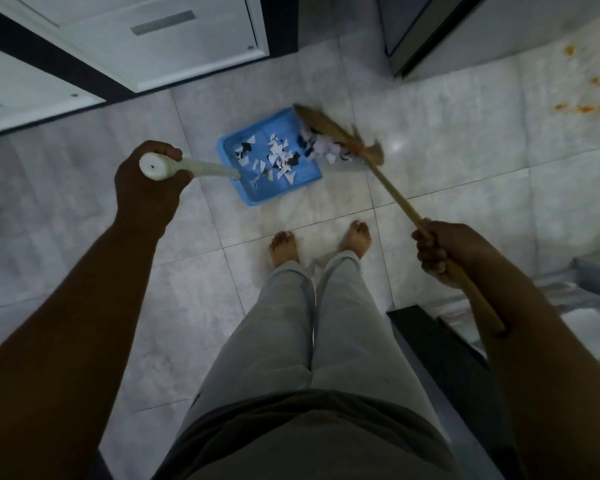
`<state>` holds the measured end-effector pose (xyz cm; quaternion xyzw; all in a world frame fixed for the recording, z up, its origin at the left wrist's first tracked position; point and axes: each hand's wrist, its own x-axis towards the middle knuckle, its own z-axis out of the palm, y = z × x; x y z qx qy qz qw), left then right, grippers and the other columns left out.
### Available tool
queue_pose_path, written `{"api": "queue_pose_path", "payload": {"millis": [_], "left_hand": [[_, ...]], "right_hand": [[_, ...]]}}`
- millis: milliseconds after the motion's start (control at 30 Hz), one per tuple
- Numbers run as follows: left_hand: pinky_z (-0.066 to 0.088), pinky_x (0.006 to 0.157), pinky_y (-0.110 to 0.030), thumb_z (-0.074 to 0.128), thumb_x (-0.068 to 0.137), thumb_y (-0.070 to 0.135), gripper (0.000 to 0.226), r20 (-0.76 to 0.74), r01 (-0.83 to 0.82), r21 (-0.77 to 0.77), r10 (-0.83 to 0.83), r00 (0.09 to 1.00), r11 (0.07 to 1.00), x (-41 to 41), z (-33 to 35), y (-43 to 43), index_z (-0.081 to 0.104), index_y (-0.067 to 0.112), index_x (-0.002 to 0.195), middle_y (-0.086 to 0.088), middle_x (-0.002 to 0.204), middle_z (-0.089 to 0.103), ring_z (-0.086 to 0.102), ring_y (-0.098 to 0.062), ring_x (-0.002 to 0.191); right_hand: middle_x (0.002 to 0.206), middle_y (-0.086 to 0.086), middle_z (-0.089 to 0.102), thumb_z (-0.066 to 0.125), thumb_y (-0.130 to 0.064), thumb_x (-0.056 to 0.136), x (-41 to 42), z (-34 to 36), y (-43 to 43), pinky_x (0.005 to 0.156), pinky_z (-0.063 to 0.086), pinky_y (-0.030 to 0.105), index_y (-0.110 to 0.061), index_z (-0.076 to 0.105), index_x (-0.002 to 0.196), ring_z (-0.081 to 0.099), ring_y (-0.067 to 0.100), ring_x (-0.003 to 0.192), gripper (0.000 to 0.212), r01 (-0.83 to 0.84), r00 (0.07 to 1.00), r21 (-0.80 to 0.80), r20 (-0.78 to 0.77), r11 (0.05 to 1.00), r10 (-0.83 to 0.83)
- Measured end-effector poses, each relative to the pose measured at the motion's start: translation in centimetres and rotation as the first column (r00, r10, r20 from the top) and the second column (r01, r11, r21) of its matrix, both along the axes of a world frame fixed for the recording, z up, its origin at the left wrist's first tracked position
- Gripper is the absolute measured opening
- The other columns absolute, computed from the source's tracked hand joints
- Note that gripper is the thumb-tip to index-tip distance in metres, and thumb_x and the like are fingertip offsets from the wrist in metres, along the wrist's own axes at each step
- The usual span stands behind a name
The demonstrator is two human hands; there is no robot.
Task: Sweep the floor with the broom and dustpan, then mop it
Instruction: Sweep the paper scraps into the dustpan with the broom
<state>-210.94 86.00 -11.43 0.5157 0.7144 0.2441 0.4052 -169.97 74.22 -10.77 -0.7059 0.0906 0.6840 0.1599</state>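
Two hands are being kept busy at once above a pale tiled floor (pixel 447 161). A white handle (pixel 205 168) is being gripped at its capped top end by the left hand (pixel 149 192), whose fingers are being curled close together round it. That handle is being run down to a blue dustpan (pixel 302 173), which is being rested on the tiles just ahead of two bare feet (pixel 355 237). White and dark paper scraps (pixel 278 157) are being carried inside the pan, scattered over its bottom, and more of them are being bunched at its open right-hand edge. A wooden broom (pixel 395 195) is being clutched around its stick by the right hand (pixel 440 252), the fingers being wrapped tightly side by side, and the stick's upper end is being laid along the forearm. The bristle head (pixel 326 129), blurred, is being pressed against the pile of scraps at the pan's mouth, touching them. Orange stains (pixel 582 107) are being shown on the tiles far to the right, well apart from the dustpan. White cabinet doors (pixel 174 39) are being seen at upper left, and a dark-edged unit (pixel 430 32) at upper right.
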Motion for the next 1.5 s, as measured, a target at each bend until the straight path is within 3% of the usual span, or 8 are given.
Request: {"api": "queue_pose_path", "payload": {"millis": [200, 400, 567, 767, 967, 1133, 1300, 1500], "left_hand": [[0.048, 0.079, -0.005, 0.078, 0.076, 0.002, 0.031, -0.028, 0.040, 0.013, -0.040, 0.999, 0.999, 0.6, -0.4, 0.1, 0.063, 0.016, 0.099, 0.009, 0.098, 0.065, 0.061, 0.011, 0.085], [0.047, 0.080, -0.003, 0.080, 0.077, 0.005, 0.031, -0.075, 0.040, 0.026, -0.038, 0.996, 0.999, -0.5, 0.1, -0.5, 0.063, 0.023, 0.095, 0.020, 0.097, 0.062, 0.061, 0.015, 0.087], [0.052, 0.084, -0.011, 0.081, 0.076, 0.006, 0.032, -0.058, 0.012, 0.002, -0.012, 0.998, 1.000, -1.6, 0.1, -1.5, 0.065, 0.019, 0.100, 0.011, 0.102, 0.066, 0.064, 0.006, 0.091], [0.052, 0.083, -0.011, 0.081, 0.076, 0.007, 0.039, -0.030, 0.005, -0.005, -0.005, 1.000, 1.000, -1.5, -0.3, -2.2, 0.061, 0.037, 0.090, 0.016, 0.101, 0.067, 0.064, 0.005, 0.091], [0.052, 0.084, -0.013, 0.080, 0.076, 0.002, 0.032, 0.023, -0.030, 0.016, 0.029, 0.999, 0.999, -1.8, -0.5, -2.9, 0.065, 0.009, 0.104, -0.001, 0.107, 0.068, 0.064, 0.000, 0.093], [0.055, 0.089, -0.023, 0.078, 0.076, -0.002, 0.035, 0.081, -0.082, 0.028, 0.080, 0.993, 0.996, -2.9, -0.5, -3.9, 0.063, -0.005, 0.108, -0.015, 0.113, 0.067, 0.065, -0.009, 0.098], [0.055, 0.094, -0.038, 0.078, 0.076, -0.004, 0.035, 0.099, -0.098, 0.006, 0.097, 0.990, 0.995, -4.4, -0.2, -5.2, 0.064, 0.005, 0.106, -0.017, 0.117, 0.067, 0.065, -0.028, 0.110], [0.057, 0.084, -0.030, 0.079, 0.077, 0.003, 0.033, 0.081, -0.109, -0.030, 0.111, 0.990, 0.994, -4.3, -0.3, -6.1, 0.066, 0.027, 0.095, -0.004, 0.115, 0.069, 0.066, -0.019, 0.100]], "right_hand": [[0.050, -0.004, 0.044, 0.038, -0.035, 0.103, 2.4, 1.2, -1.6, 0.030, 0.032, 0.020, -0.009, 0.054, 0.093, 0.035, 0.009, 0.032, 0.033, -0.146, 0.989, 0.022, 0.029, 0.989, 0.145], [0.049, -0.006, 0.041, 0.037, -0.035, 0.104, 6.6, 0.2, -2.4, 0.028, 0.029, 0.017, -0.013, 0.050, 0.085, 0.033, 0.005, 0.030, 0.032, 0.107, 0.994, 0.027, 0.029, 0.994, -0.108], [0.043, -0.007, 0.040, 0.031, -0.035, 0.105, 4.5, -1.4, -4.1, 0.029, 0.030, 0.015, -0.016, 0.046, 0.076, 0.035, 0.003, 0.029, 0.037, 0.260, 0.954, -0.049, -0.144, 0.964, -0.264], [0.044, -0.006, 0.043, 0.030, -0.035, 0.106, -0.4, -1.4, -5.6, 0.028, 0.035, 0.016, -0.012, 0.051, 0.079, 0.039, 0.005, 0.028, 0.040, 0.295, 0.884, -0.044, -0.366, 0.955, -0.290], [0.049, -0.004, 0.045, 0.037, -0.035, 0.101, 1.2, 1.6, -6.1, 0.028, 0.037, 0.018, -0.011, 0.056, 0.086, 0.042, 0.006, 0.030, 0.035, 0.288, 0.857, 0.017, -0.451, 0.958, -0.249], [0.050, -0.004, 0.042, 0.040, -0.036, 0.100, 4.1, 1.6, -5.3, 0.026, 0.034, 0.018, -0.012, 0.055, 0.088, 0.038, 0.004, 0.028, 0.032, 0.256, 0.904, 0.064, -0.369, 0.965, -0.216], [0.045, -0.007, 0.042, 0.032, -0.036, 0.104, 3.4, -0.3, -5.4, 0.027, 0.033, 0.017, -0.013, 0.051, 0.080, 0.037, 0.004, 0.028, 0.038, 0.253, 0.919, 0.004, -0.314, 0.967, -0.239], [0.044, -0.004, 0.041, 0.030, -0.035, 0.106, -1.2, -0.1, -6.3, 0.027, 0.034, 0.017, -0.011, 0.052, 0.078, 0.038, 0.008, 0.028, 0.042, 0.199, 0.910, -0.079, -0.355, 0.977, -0.214]]}}
